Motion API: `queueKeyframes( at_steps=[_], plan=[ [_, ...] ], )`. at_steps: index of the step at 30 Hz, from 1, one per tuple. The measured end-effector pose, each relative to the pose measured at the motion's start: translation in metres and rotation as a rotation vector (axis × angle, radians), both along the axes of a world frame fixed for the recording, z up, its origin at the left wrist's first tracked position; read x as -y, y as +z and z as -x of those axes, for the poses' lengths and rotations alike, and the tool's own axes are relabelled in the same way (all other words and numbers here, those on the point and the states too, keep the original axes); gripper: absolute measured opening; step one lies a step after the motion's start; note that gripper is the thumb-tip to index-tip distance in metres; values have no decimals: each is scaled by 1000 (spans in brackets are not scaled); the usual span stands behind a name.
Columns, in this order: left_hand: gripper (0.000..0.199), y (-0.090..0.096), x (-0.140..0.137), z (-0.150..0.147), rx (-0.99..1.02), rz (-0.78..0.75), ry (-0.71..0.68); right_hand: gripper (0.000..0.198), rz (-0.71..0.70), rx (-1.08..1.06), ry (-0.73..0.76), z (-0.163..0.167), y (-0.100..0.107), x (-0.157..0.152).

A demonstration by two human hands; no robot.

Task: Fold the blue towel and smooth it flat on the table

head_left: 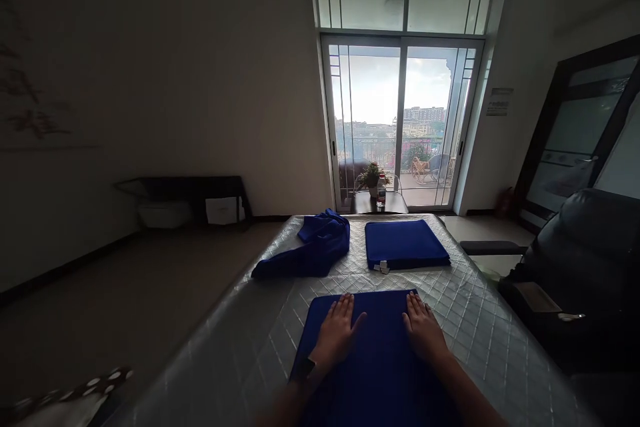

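Note:
A flat piece of blue cloth (380,367) lies in front of me, its near end running out of view. Pressed flat on its left part is my left hand (339,330), fingers stretched out and thumb apart. My right hand (423,327) rests flat near its far right corner, also with extended fingers. Beyond my hands, a neat stack of folded blue cloth (407,242) with a white tag sits on the right. To its left a crumpled blue cloth (315,240) lies in a loose heap.
Everything blue lies on a table with a silvery quilted cover (240,340). Past its far edge, a small table (390,203) carries a potted plant (371,177) and a bottle (381,192). A black armchair (590,260) stands to the right. Glass sliding doors (370,100) are behind.

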State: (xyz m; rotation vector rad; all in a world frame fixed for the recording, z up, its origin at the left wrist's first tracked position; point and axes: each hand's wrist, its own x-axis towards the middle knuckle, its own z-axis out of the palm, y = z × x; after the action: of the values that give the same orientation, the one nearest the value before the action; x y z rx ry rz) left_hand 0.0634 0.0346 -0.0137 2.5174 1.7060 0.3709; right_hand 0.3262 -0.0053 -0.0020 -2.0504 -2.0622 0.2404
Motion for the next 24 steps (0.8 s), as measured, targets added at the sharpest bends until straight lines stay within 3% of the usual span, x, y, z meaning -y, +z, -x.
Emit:
queueKeyframes(
  at_steps=[6, 16, 24],
  plan=[
    [83, -4, -5, 51, -42, -30, 148, 69, -5, 11, -6, 1, 3, 0],
    [86, -10, -9, 55, 6, -43, 154, 68, -39, 33, -3, -1, -7, -3],
    [86, -10, -8, 56, 21, -51, 168, 68, -24, 92, -5, 2, -3, -2]
  ],
)
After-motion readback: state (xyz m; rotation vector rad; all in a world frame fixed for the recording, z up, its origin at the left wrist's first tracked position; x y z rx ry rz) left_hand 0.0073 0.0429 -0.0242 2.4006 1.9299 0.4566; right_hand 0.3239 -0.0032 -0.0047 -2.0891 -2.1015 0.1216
